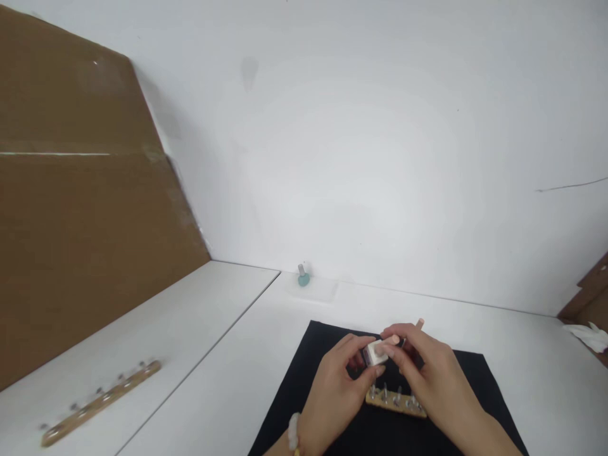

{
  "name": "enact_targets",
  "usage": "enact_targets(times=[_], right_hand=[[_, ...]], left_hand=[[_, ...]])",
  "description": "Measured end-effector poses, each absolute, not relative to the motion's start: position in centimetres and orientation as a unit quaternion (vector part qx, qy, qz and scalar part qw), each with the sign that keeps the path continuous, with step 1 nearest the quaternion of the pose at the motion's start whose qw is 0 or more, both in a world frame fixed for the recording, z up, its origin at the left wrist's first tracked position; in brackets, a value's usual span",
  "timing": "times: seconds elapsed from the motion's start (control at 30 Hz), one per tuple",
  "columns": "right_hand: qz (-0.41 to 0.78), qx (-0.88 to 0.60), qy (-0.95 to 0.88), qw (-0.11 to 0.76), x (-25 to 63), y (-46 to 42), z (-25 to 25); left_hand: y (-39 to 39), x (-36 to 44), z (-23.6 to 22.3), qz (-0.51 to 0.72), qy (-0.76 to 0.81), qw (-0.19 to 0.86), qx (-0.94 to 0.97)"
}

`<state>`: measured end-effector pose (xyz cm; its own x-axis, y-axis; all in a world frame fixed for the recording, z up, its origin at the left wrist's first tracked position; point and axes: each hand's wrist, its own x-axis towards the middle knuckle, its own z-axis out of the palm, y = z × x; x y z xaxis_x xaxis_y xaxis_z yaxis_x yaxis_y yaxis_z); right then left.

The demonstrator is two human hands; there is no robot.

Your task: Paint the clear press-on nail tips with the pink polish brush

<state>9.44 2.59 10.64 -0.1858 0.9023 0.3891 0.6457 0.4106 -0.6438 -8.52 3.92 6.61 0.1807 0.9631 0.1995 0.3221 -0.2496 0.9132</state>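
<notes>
My left hand is closed around a small square nail polish bottle with whitish contents, held tilted above a black mat. A pale pink cap slants up to the right from the bottle. My right hand has its thumb and fingers closed about this cap. Behind the right fingers, the end of another pinkish stick or cap pokes out; the rest of it is hidden. Below both hands, a wooden strip with several clear nail tips on pegs lies on the mat, partly covered by my right hand.
On the left table, a second wooden strip carries several small pegs. A teal bottle with a grey cap stands by the wall beside a clear flat plate. Brown cardboard rises at left; white tissue lies far right.
</notes>
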Motion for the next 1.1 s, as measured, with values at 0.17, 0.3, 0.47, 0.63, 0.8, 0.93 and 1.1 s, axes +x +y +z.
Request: enact_targets(times=[0.17, 0.3, 0.47, 0.63, 0.8, 0.93, 1.1], right_hand=[[0.172, -0.544, -0.737, 0.362, 9.3, 2.7, 10.3], [0.163, -0.568, -0.718, 0.369, 9.1, 3.0, 9.9], [0.198, -0.570, -0.708, 0.367, 10.2, 3.4, 10.4], [0.189, -0.615, -0.660, 0.387, 13.0, 3.7, 11.9], [0.180, -0.637, -0.663, 0.350, 15.4, 3.6, 13.5], [0.178, -0.634, -0.678, 0.325, 16.2, 3.2, 14.1], [0.171, -0.644, -0.679, 0.308, 17.2, 2.8, 14.8]], left_hand=[[3.9, -8.4, 6.7, 0.405, 0.485, 0.386, 0.672], [3.6, -8.3, 6.5, 0.404, 0.488, 0.390, 0.669], [4.3, -8.6, 6.0, 0.423, 0.509, 0.387, 0.642], [6.3, -9.9, 4.6, 0.422, 0.571, 0.365, 0.601], [8.1, -11.4, 2.6, 0.403, 0.615, 0.326, 0.594], [8.9, -11.9, 1.4, 0.383, 0.620, 0.305, 0.614], [9.6, -12.2, 0.4, 0.365, 0.623, 0.276, 0.634]])
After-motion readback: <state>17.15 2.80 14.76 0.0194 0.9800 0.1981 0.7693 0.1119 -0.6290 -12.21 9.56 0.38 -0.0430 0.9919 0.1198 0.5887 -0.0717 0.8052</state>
